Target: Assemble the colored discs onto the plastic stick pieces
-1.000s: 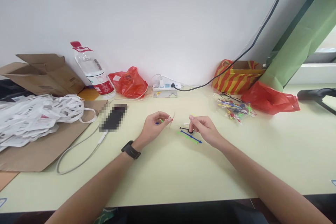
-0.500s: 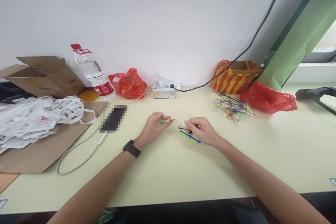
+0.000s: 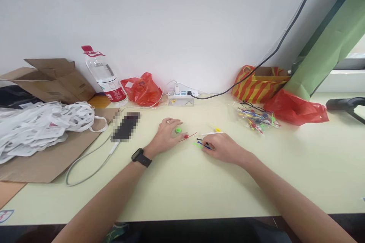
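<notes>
My left hand (image 3: pixel 168 135), with a black watch on its wrist, rests on the pale table (image 3: pixel 182 186) with its fingers curled around a small green piece (image 3: pixel 178 130) and a thin red stick (image 3: pixel 189 136). My right hand (image 3: pixel 222 146) lies just to the right, fingers bent down onto a blue stick (image 3: pixel 203 145) that crosses a green stick (image 3: pixel 196 144) on the table. A white stick with a yellow end (image 3: pixel 213 132) lies just beyond my right hand.
A clear bag of coloured sticks (image 3: pixel 256 118) sits at the right by a red bag (image 3: pixel 296 110) and a striped bag (image 3: pixel 256 81). A phone (image 3: pixel 125 127) with its cable, white straps on cardboard (image 3: pixel 42 125), a water bottle (image 3: pixel 104 76) and a power strip (image 3: pixel 181 94) stand behind.
Both hands have dropped from a raised pinch down onto the table. The red stick now lies beside my left fingers, and my right hand has settled over the blue and green sticks.
</notes>
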### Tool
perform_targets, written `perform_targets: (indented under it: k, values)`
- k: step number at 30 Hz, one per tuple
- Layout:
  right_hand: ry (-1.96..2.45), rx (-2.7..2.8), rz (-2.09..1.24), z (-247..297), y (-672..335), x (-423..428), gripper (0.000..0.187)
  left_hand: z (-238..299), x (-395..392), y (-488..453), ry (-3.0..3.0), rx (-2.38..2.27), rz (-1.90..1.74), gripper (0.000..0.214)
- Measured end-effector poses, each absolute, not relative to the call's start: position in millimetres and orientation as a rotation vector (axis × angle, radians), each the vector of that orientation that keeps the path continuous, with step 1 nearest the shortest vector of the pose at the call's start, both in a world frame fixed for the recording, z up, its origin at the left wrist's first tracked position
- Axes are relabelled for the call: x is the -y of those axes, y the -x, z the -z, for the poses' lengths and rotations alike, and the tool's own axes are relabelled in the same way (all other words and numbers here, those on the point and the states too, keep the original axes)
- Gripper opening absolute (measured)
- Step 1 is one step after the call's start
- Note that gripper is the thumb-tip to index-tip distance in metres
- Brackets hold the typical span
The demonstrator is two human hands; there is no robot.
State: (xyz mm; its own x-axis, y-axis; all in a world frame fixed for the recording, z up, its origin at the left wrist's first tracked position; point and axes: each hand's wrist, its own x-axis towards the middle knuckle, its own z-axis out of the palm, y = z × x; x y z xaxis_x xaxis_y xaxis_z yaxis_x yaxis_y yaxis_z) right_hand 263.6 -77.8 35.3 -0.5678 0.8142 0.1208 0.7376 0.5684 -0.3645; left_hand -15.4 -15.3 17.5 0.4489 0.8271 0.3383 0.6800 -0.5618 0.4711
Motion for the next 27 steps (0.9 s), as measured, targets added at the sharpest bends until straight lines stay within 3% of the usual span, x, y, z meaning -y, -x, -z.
perform_targets:
  k: [5, 8, 14, 19, 23, 27]
  values:
    - [1.265, 2.531, -0.457, -35.8, -261.2, 78.7, 0.016, -17.7, 6.2, 28.9, -2.509, -1.288, -0.730, 0.020]
    - [1.198, 2.441, -0.545, -38.4, -260.7, 81.0, 0.012, -16.0, 2.4, 31.1, -2.496, -1.241, -0.843, 0.016]
    - [1.052, 2.091, -0.904, -43.1, -255.7, 84.4, 0.008, -27.0, 8.1, 19.0, -2.097, -1.232, -1.148, 0.026]
    - [0.944, 1.890, -1.076, -40.0, -247.5, 85.6, 0.009, -36.6, 25.3, 1.2, -1.658, -1.001, -1.156, 0.034]
    - [0.884, 1.830, -1.082, -36.2, -243.4, 86.3, 0.010, -38.7, 39.3, -6.9, -1.560, -0.874, -1.040, 0.036]
    - [0.879, 1.846, -0.833, -35.7, -242.1, 86.0, 0.015, -36.6, 48.2, -12.9, -1.527, -0.766, -0.926, 0.045]
